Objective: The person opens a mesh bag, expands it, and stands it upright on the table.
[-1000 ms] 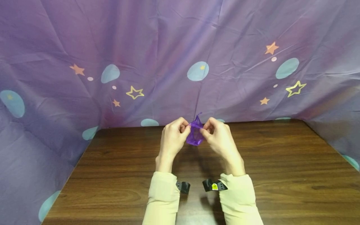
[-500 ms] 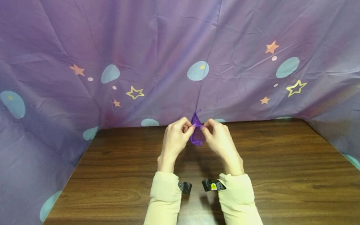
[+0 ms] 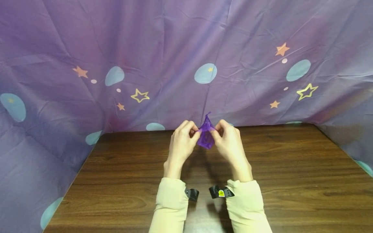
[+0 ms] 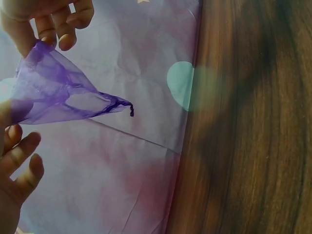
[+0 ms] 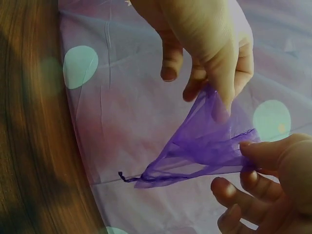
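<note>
A small sheer purple organza pouch (image 3: 206,138) hangs between my two hands, held up over the far part of the table. My left hand (image 3: 181,142) pinches one side of its edge between thumb and fingers. On the other side my right hand (image 3: 229,142) pinches the fabric the same way. The right wrist view shows the pouch (image 5: 195,141) spread into a cone, its narrow end drawn to a thin dark knotted cord (image 5: 127,178). This cord end points away from me. The fabric is see-through, with the thumbs showing against it.
The brown wood-grain table (image 3: 116,181) spreads beneath both forearms. A purple cloth (image 3: 163,48) printed with stars and pale blue ovals stands behind it and along both sides. Black straps (image 3: 192,194) sit at the wrists, by the cream sleeves.
The pouch bunched up between the fingertips half a second ago and is now spread wider again. My hands have shifted only slightly, the left a little inward since one second ago.
</note>
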Tool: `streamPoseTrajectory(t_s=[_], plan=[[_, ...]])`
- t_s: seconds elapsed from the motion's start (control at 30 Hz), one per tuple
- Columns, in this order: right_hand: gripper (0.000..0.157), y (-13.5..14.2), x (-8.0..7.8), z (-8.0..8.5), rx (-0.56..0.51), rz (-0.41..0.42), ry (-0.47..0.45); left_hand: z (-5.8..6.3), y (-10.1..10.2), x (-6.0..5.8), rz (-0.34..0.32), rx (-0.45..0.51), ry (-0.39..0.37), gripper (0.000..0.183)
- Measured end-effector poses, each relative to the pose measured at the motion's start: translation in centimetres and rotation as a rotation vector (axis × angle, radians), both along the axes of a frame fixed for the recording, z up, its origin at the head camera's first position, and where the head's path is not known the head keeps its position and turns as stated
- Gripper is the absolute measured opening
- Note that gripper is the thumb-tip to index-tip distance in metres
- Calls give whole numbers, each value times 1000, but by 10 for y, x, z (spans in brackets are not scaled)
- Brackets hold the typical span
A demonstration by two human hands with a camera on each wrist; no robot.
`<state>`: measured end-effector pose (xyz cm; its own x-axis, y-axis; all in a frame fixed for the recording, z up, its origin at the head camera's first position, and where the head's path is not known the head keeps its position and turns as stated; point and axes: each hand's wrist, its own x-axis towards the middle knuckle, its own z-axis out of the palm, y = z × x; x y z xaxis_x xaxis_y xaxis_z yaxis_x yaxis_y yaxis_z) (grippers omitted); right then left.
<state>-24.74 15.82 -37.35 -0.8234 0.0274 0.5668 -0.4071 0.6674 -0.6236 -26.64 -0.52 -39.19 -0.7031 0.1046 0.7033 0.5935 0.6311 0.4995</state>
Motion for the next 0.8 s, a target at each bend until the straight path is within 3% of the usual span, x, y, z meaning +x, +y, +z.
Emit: streamPoseTrajectory(t_s=[0.27,0.47,0.57,0.7,0.8], plan=[[20,0,1,1,-54,-10,6,0,2,0,10,58,66,17],[19,-1,0,1,-109,-23,20,2,3,1,18,63,54,16],[18,-1,-1,0,-122,-37,30,3,3,3,26,15,-31,17],[15,-2,-2,0,-145,-48,46,3,2,6,43,-99,-230,27],[14,-2,-3,-1,-164,-58,53,3,1,8,18,-153,-359,39]])
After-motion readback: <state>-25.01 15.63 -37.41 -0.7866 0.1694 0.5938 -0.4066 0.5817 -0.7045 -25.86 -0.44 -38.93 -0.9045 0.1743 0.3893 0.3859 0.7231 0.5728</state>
